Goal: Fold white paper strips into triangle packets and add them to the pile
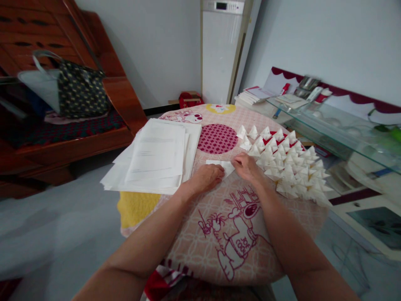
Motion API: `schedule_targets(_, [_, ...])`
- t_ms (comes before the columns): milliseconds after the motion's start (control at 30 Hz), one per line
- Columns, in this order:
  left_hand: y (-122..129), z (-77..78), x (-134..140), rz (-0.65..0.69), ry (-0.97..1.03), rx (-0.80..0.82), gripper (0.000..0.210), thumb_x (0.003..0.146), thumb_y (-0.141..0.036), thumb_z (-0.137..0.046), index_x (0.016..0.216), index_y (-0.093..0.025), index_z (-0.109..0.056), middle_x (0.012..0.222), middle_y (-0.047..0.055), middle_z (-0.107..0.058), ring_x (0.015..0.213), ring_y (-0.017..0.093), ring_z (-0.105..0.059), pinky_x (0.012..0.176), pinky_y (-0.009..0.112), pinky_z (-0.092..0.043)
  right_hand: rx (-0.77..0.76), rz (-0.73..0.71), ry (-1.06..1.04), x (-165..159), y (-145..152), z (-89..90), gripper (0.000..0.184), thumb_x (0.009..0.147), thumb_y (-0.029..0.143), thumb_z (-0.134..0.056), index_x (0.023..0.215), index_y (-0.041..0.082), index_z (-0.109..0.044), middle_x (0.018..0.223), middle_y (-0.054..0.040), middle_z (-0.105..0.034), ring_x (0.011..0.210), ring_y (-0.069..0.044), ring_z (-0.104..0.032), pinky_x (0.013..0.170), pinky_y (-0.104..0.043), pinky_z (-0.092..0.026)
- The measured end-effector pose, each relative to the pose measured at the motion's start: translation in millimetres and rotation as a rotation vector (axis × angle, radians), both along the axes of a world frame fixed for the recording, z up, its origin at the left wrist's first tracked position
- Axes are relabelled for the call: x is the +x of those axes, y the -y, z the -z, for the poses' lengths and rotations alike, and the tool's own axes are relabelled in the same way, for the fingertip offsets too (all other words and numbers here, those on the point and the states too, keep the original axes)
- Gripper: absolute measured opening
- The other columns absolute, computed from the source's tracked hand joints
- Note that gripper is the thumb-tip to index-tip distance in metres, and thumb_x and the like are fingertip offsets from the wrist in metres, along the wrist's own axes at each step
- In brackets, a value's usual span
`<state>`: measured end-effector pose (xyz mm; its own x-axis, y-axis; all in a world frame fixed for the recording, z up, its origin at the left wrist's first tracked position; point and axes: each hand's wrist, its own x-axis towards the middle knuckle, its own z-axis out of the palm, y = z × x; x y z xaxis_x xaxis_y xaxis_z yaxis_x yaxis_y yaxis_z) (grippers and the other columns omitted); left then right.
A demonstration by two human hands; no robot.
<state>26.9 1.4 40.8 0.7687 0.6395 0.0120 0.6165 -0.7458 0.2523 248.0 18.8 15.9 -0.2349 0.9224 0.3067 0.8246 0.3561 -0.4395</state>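
Note:
A small folded piece of white paper (227,167) lies on the patterned tablecloth (200,234) between my two hands. My left hand (207,177) is closed on its left part, fingers curled over the near edge. At the right end, my right hand (246,165) pinches the paper between thumb and fingers. Just right of that hand stand several rows of pointed folded paper pieces (286,167), partly over a red surface. To the left of my left hand rests a stack of printed paper sheets (156,152).
A glass shelf (341,129) holding cups and small items runs along the right side. Books (255,94) are piled at the back right. On the left, a wooden bench (122,100) carries a dark patterned bag (82,90). A tall white appliance (219,54) stands behind the table.

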Motion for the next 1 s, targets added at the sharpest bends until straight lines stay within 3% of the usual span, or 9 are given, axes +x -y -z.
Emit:
schedule_targets(133, [-1.7,-1.4,-7.7,0.084,0.036,-0.024,0.02,0.095,-0.012,-0.059,0.105,-0.018,-0.075,0.135,0.008,-0.071,0.117,0.021,-0.07,0.101,0.034,-0.055,0.114,-0.024,0.041,-5.2,-0.4,5.6,0.014,0.087,0.014,-0.069,0.074,0.019,-0.072,0.092,-0.0095,-0.07,0.092,-0.024,-0.061,0.086,-0.036,-0.048])
schedule_targets(233, [-3.6,-1.5,-11.7,0.115,0.052,-0.037,0.022,0.094,-0.012,-0.061,0.111,-0.018,-0.074,0.137,0.01,-0.069,0.121,0.022,-0.068,0.104,0.035,-0.054,0.138,-0.033,0.092,-7.9,-0.1,6.1,0.02,0.086,0.009,-0.065,0.072,0.02,-0.072,0.089,-0.0099,-0.069,0.092,-0.025,-0.06,0.085,-0.037,-0.048])
schedule_targets(333, [-4.2,-1.6,-13.5,0.119,0.051,-0.041,0.023,0.093,-0.012,-0.064,0.113,-0.016,-0.074,0.135,0.013,-0.069,0.12,0.024,-0.069,0.104,0.037,-0.055,0.087,-0.05,0.106,-9.6,1.6,3.2,0.024,0.087,0.007,-0.061,0.069,0.02,-0.071,0.082,-0.009,-0.068,0.086,-0.023,-0.061,0.081,-0.035,-0.047])
schedule_targets(533, [-4.3,1.8,-15.4,0.143,0.088,-0.019,0.025,0.093,-0.012,-0.063,0.115,-0.017,-0.074,0.133,0.012,-0.071,0.12,0.023,-0.069,0.105,0.036,-0.055,-0.03,-0.039,0.007,-12.0,2.2,0.1,0.018,0.085,0.007,-0.063,0.084,0.019,-0.076,0.089,-0.0078,-0.074,0.085,-0.021,-0.065,0.081,-0.033,-0.049])
schedule_targets(767, [-0.6,-1.7,-16.6,0.136,0.062,-0.034,0.031,0.093,-0.011,-0.064,0.123,-0.016,-0.072,0.142,0.014,-0.067,0.127,0.024,-0.067,0.11,0.038,-0.053,-0.021,-0.002,-0.191,-10.4,1.7,3.3,0.023,0.081,0.004,-0.061,0.082,0.02,-0.077,0.09,-0.0053,-0.078,0.085,-0.02,-0.07,0.083,-0.032,-0.052])
schedule_targets(1000, [-2.7,0.0,-17.6,0.131,0.083,-0.036,0.029,0.094,-0.013,-0.063,0.121,-0.019,-0.073,0.136,0.012,-0.071,0.124,0.022,-0.068,0.109,0.038,-0.054,-0.098,0.04,-0.128,-19.1,-0.4,3.6,0.012,0.08,0.011,-0.074,0.081,0.023,-0.076,0.091,-0.0066,-0.077,0.088,-0.023,-0.069,0.085,-0.035,-0.05])
